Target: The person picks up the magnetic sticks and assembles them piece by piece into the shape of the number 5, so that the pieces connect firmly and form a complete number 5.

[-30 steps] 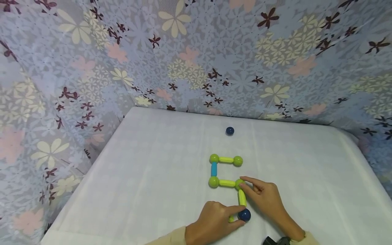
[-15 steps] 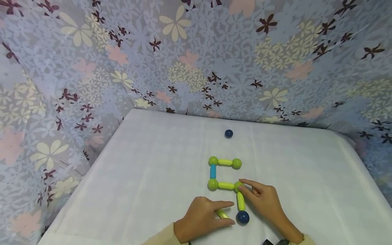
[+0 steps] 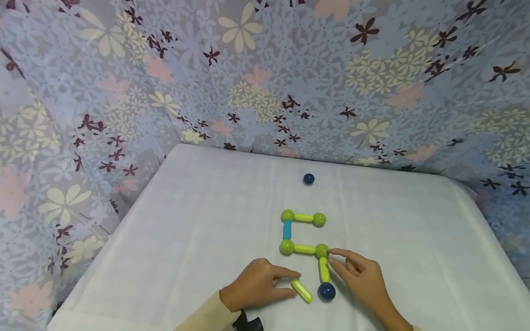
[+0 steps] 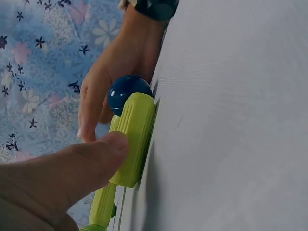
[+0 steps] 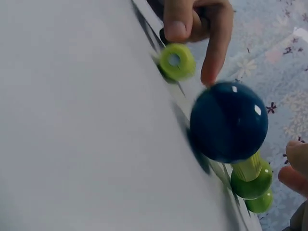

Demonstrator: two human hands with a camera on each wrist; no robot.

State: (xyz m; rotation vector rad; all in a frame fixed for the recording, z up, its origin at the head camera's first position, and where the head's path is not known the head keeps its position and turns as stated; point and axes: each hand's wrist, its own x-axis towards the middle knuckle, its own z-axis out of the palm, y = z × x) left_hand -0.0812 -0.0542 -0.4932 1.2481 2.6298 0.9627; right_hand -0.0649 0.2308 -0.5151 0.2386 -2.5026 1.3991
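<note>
My left hand [image 3: 252, 289] rests on the white table [image 3: 186, 239] near its front edge, fingers stretched out loosely, with the fingertips touching the upper end of a loose yellow-green rod [image 3: 302, 291] that lies slanted on the cloth. I am not gripping it; the left wrist view shows only my thumb [image 4: 91, 163] pressed against the rod's side. My right hand [image 3: 364, 280] lies just right of the built chain, index finger and thumb reaching to the green ball [image 3: 322, 251] at its lower right corner and the short yellow-green rod [image 3: 325, 270] below it. They look lightly pinched about that joint, but whether they hold it or only touch it I cannot tell. That rod ends in a dark blue ball [image 3: 327, 291], just beside the loose rod but apart from it.

The chain runs upward from there: a rod across to another green ball [image 3: 287, 247], a blue rod [image 3: 287, 230] up, then a yellow-green rod [image 3: 304, 218] between two more green balls. A second dark blue ball [image 3: 308, 179] sits alone towards the far edge. No container stands on the table; every piece lies bare on the cloth.

My right wrist is cut off at the frame's bottom. The right wrist view is blurred, showing the blue ball [image 5: 228, 121] large and the loose rod's end [image 5: 176, 61] beyond it.
</note>
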